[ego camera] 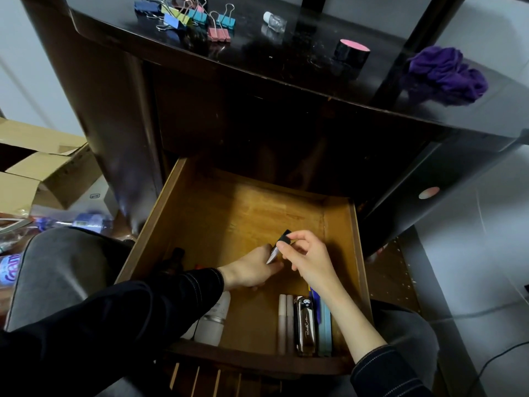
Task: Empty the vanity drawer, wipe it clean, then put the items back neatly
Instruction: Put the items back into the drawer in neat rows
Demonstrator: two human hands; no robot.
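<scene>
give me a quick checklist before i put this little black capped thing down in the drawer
1. Grip on the black-capped tube: right hand pinches the cap, left hand holds the body: ok.
2. Cap fully closed: cannot tell.
3. Bare space on the drawer floor: ok.
4. Black case and white sticks lie in a straight row: ok.
5. Everything back in: binder clips lie on the vanity top: not ok.
</scene>
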